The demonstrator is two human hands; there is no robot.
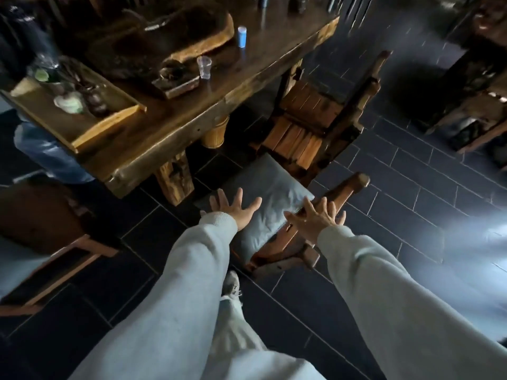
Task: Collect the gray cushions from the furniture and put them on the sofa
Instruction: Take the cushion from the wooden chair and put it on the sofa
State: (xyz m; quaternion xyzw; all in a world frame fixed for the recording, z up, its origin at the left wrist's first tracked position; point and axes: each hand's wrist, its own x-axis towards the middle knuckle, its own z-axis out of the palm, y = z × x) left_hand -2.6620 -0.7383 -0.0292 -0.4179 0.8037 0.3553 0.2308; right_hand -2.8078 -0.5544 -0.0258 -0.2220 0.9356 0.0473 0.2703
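- Between the two outstretched hands lies a gray cushion, resting on the seat of a wooden chair that stands by the corner of a long wooden table.
- At the cushion's left edge, the left hand is spread wide, fingers fanned, palm down over the fabric; whether it touches cannot be told.
- Toward the cushion's right edge, the right hand is likewise splayed, over the chair's arm and the cushion's border, gripping nothing.
- Both arms wear pale gray sleeves; below the left hand a light shoe stands on the dark tiled floor.
- Beyond the hands, a second wooden chair with a slatted seat is pushed toward the table.
- Farther out, left of the hands, the tabletop carries a clear cup, a blue cylinder and a wooden tray of small vessels.
- Left of the left hand, at the frame's edge, sits another chair with a dark seat.
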